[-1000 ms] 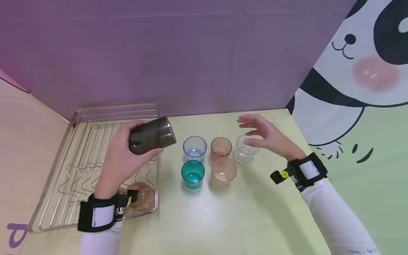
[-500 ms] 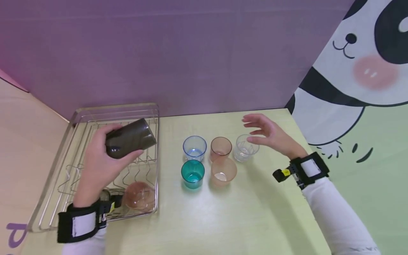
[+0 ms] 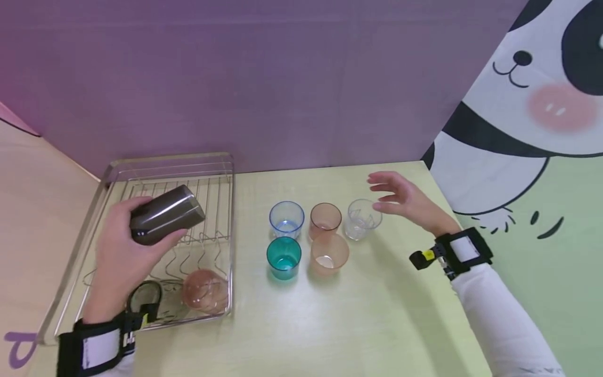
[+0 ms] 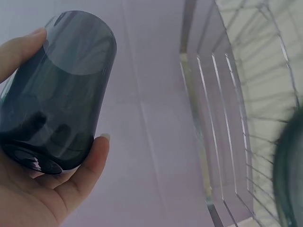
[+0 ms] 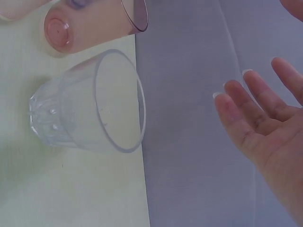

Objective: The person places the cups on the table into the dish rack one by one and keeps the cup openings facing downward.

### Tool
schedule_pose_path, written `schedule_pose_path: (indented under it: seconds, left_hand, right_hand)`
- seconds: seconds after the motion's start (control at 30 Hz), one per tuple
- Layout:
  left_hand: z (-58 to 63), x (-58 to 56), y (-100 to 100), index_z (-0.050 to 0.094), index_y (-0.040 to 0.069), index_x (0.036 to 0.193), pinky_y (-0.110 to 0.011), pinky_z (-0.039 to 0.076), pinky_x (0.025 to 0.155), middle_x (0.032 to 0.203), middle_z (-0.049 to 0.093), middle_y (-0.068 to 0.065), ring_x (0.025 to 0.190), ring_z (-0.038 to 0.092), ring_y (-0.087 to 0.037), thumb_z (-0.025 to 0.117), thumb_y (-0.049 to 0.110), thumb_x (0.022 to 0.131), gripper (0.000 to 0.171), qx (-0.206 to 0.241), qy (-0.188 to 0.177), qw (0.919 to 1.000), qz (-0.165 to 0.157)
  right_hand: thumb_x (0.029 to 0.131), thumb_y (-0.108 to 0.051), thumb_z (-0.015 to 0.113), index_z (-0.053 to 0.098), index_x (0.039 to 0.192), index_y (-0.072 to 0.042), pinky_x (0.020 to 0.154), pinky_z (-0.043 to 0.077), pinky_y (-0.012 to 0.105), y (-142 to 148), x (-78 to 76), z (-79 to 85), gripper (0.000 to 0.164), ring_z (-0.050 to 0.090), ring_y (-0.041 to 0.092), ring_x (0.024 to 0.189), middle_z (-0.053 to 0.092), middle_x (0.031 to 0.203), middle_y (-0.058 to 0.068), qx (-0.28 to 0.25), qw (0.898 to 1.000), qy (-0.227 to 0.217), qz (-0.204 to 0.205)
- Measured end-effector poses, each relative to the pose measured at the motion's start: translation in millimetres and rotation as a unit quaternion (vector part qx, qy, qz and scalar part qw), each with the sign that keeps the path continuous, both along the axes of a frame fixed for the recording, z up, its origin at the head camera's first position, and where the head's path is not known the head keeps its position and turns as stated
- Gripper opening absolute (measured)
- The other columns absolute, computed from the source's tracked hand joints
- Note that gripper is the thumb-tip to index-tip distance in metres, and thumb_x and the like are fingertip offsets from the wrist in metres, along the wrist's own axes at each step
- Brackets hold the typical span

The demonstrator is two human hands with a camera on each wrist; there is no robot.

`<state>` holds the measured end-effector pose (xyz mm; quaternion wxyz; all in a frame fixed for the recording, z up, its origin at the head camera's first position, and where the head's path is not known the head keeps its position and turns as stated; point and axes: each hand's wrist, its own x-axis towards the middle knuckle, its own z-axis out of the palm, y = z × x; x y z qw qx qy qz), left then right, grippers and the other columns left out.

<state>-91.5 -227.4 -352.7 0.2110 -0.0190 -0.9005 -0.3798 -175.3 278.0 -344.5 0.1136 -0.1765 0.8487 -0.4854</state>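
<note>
The one piece of writing in sight is a purple letter (image 3: 20, 348) on the pale cloth at the far left; it is turned on its side, and which letter it is cannot be told.

The dark glass (image 3: 166, 215) is smoky, near-black, smooth and shiny, with pale streaks of reflection along its wall. It lies tilted in the left hand (image 3: 122, 254), up over the wire rack (image 3: 79, 250), the fingers curled around it. The right hand (image 3: 407, 201) holds nothing, its fingers spread and slightly bent near the clear glass (image 3: 360, 220), which has a faceted base.

Beside that stand a blue-rimmed glass (image 3: 287, 220), a teal glass (image 3: 284, 259) and two peach-tinted ones, all upright on the pale wood-toned table (image 3: 301, 324). A pink glass (image 3: 203, 290) sits in the rack's near right corner. Behind hangs a creased purple cloth (image 3: 282, 89); at right, a printed panda (image 3: 556, 118) over pale green.
</note>
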Motion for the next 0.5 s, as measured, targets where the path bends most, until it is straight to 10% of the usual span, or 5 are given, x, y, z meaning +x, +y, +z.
schedule_pose_path:
  seconds: [0.3, 0.5]
  left_hand:
    - [-6.7, 9.1, -21.4, 0.049, 0.005, 0.141, -0.017, 0.032, 0.079, 0.13, 0.055, -0.02, 0.099, 0.037, 0.005, 0.092, 0.019, 0.066, 0.088, -0.006, -0.022, 0.999, 0.039]
    - [1.2, 16.8, -31.1, 0.047, 0.002, 0.141, -0.033, 0.036, 0.078, 0.132, 0.051, -0.026, 0.108, 0.048, -0.03, 0.089, 0.021, 0.07, 0.085, -0.034, -0.053, 0.9956, 0.069]
  right_hand:
    - [0.093, -0.011, 0.067, 0.038, 0.145, -0.005, 0.093, 0.05, 0.013, 4.7, 0.3, -4.7, 0.06, 0.049, 0.007, 0.124, 0.043, 0.147, 0.011, 0.003, 1.0, -0.011, -0.01]
    - [0.093, -0.009, 0.067, 0.037, 0.146, -0.004, 0.092, 0.05, 0.013, 9.2, -1.5, -11.1, 0.061, 0.047, 0.026, 0.131, 0.041, 0.148, 0.014, 0.007, 0.999, -0.022, -0.022]
